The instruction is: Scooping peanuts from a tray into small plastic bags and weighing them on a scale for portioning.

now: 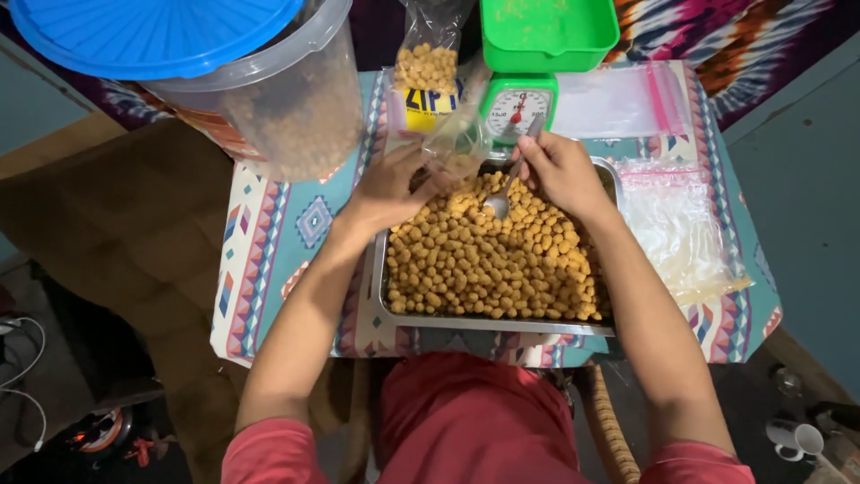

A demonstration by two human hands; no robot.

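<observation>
We see a small counter covered in a patterned cloth, and it is crowded nearly to every edge. A metal tray heaped with round tan snack pieces fills the near middle, its front rim almost at the counter's near edge. Open cloth remains only on the left strip beside the tray. On the right, a stack of clear plastic bags lies just beside the tray, reaching toward the right edge. At the far edge stands a green kitchen scale, with a filled bag to its left and a flat zip bag to its right. A clear tub with a blue lid looms at the upper left.

Our left hand is closed around the mouth of a small clear bag, held over the tray's far end. Our right hand pinches a spoon, its bowl apparently resting in the pieces just below the bag.
</observation>
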